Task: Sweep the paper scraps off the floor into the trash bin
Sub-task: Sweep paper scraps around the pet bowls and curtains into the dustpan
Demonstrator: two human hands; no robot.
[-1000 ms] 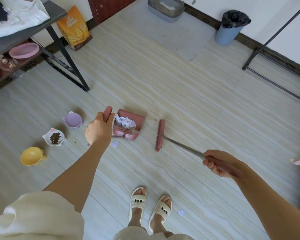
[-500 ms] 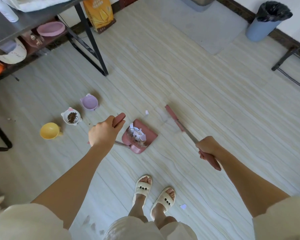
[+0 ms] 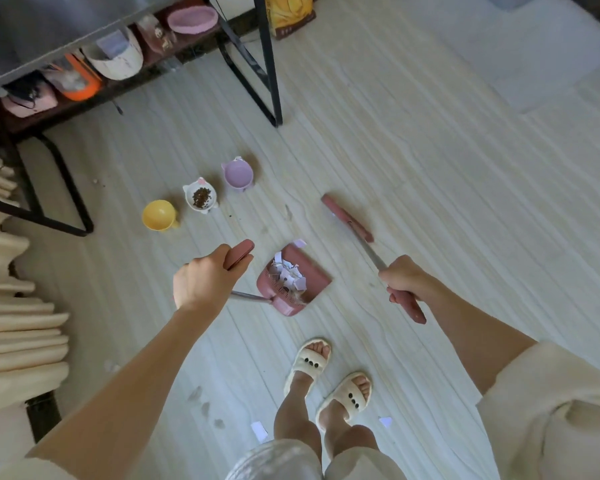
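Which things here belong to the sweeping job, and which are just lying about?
Job: broom, dustpan with scraps in it, loose paper scraps near the feet, left hand, right hand.

Lying about: yellow bowl, kibble bowl, purple bowl, orange bag.

Person, head view: cream short sleeves, loose and wide at the elbow; pale light shorts; cream slide sandals, three dark dots on each strap; bare forearms, bare toes
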